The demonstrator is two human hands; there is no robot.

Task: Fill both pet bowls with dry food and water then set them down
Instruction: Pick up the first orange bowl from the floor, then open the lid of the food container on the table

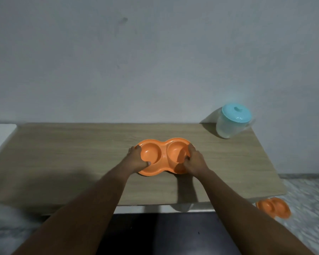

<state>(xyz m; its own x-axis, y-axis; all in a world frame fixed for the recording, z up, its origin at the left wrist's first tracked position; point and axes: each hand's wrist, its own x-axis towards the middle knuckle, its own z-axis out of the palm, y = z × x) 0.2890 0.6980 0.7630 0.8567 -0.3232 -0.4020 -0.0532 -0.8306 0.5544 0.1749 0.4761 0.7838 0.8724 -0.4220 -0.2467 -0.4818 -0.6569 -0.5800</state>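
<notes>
An orange double pet bowl [164, 150] with two round wells lies on the wooden table [81, 153], near its middle. Both wells look empty. My left hand [136, 159] grips the bowl's left end, thumb on the near rim. My right hand [194, 161] grips its right end, thumb inside the right well. A second orange double bowl [273, 207] lies on the floor, off the table's front right corner. A clear jug with a light blue lid [232, 122] stands at the table's far right corner.
A grey wall rises directly behind the table. A white surface [0, 137] adjoins the table on the left. A pale patterned floor [306, 190] shows at the right, and a dark area lies under the table's front edge.
</notes>
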